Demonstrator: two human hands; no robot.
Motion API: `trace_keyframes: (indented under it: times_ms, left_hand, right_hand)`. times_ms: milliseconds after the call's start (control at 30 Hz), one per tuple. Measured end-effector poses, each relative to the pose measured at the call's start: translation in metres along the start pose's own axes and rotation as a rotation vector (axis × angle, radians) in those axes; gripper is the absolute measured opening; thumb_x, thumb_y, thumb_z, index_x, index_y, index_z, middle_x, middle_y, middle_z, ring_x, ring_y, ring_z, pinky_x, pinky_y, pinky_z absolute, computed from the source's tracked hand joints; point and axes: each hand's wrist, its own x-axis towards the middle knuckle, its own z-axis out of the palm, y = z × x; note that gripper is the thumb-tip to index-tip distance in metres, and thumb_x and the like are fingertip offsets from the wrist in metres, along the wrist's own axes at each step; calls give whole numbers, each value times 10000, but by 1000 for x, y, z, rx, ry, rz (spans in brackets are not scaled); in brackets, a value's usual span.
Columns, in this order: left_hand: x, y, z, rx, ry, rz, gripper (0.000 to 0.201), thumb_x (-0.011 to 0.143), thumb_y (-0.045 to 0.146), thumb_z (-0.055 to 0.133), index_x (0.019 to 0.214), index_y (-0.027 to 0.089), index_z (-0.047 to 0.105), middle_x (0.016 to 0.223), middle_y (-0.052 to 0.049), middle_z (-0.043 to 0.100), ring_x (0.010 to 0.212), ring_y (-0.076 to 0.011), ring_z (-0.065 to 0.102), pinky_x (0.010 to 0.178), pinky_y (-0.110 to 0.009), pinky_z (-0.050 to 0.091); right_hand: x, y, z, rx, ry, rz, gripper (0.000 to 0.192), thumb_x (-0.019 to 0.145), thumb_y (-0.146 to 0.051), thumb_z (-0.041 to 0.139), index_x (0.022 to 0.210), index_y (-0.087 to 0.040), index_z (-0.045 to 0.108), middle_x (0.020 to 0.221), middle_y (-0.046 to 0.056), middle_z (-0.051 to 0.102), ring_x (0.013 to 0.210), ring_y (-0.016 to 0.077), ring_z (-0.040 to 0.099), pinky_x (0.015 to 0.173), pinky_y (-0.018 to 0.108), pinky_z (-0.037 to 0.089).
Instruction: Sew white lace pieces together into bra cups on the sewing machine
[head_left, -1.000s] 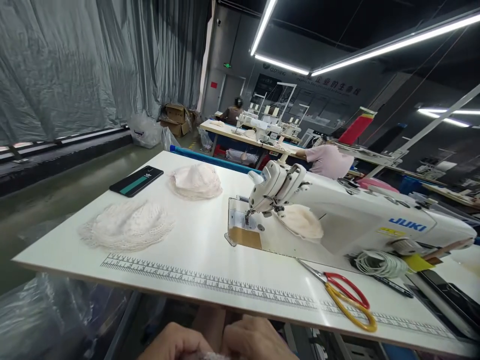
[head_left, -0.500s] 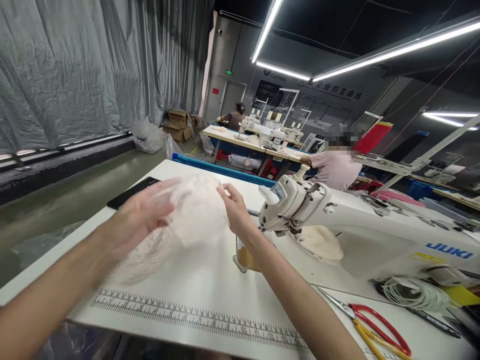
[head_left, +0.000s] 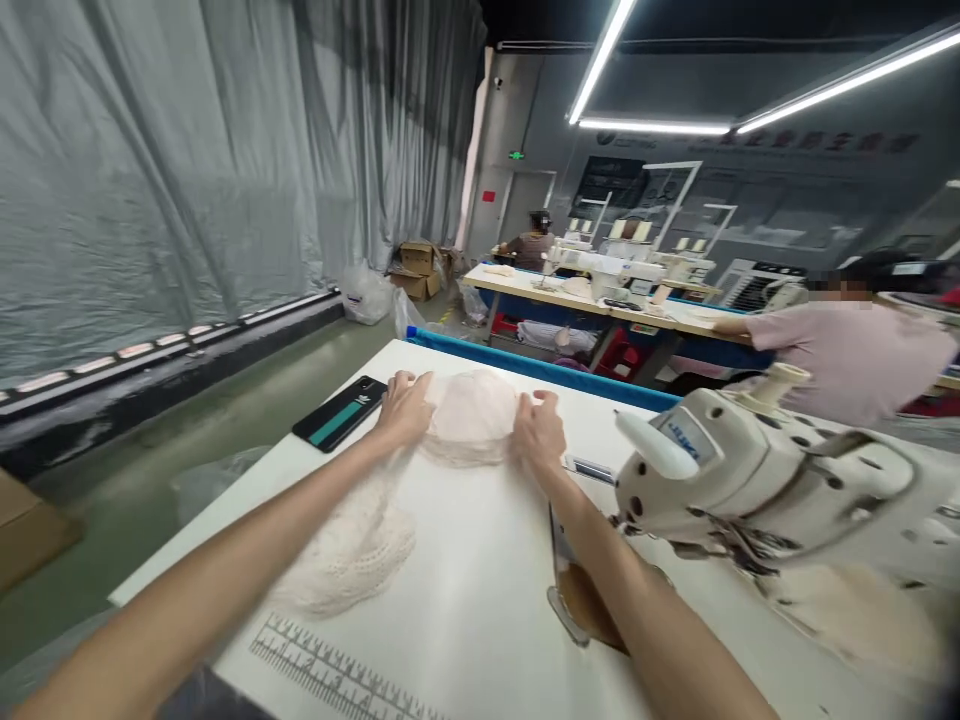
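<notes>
The left hand (head_left: 405, 408) and right hand (head_left: 540, 432) rest on opposite edges of a pale, dome-shaped stack of lace fabric pieces (head_left: 474, 412) lying on the far part of the white bench (head_left: 480, 610). Both sets of fingers lie spread and flat against the stack, bracketing it left and right without pinching it, each hand equally near. A black phone with a teal stripe (head_left: 341, 413) lies just left of the left hand, and a flat lace piece (head_left: 352, 550) lies nearer the person.
</notes>
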Motion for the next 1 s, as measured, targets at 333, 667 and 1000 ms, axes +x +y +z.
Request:
trace_keyframes:
  times_ms: [333,667,1000]
  left_hand:
    - [-129,-16,-60,44,-299,185,109,683,142,568,689,215,650,668,11,599,666,-182,540,614,-263,335]
    - [-137,-24,-70,-440,-104,-1,152,755,324,559,716,180,592,647,21,550,574,-136,471,543,-236,337]
    - [-140,-43,-106,-787,102,-138,363,705,515,624,836,185,549,704,25,538,564,-108,484,535,-212,386]
  right_hand:
    - [-143,-8,-10,11,-543,-605,193,893,-306,425,814,-189,557,564,-43,496,522,112,426,526,226,304]
    - [-160,-24,0,-196,-531,-726,148,874,-174,458,979,-198,560,747,-4,603,628,119,515,558,220,319]
    - [-157,-34,12,-438,-542,-962,164,864,-93,408,813,-191,530,817,-2,520,553,94,395,482,233,171]
